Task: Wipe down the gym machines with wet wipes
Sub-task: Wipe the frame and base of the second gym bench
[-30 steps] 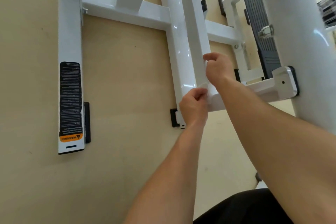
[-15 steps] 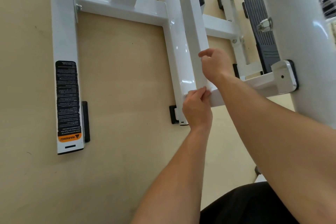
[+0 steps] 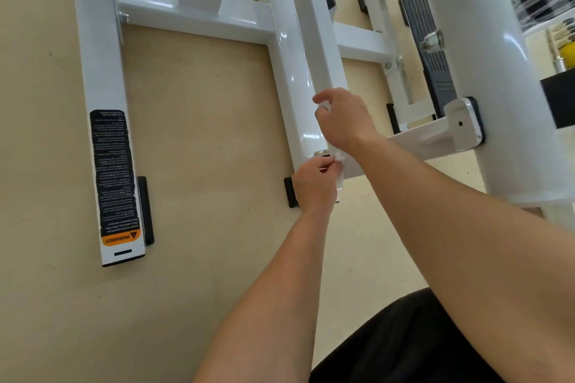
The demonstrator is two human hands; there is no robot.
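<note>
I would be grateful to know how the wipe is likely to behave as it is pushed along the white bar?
The wipe is probably floppy: it bunches in folds between the left hand and right hand. It likely weighs very little, since a light pinch seems to hold it. On the glossy bar it should slide easily.

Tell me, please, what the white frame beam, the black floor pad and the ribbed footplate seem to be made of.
Frame beam: likely steel under glossy white paint; it shows sharp light reflections.
Floor pad: matte black, probably rubber; it has no shine.
Footplate: dark grey and ribbed, rubber or plastic; I cannot tell which.
</note>
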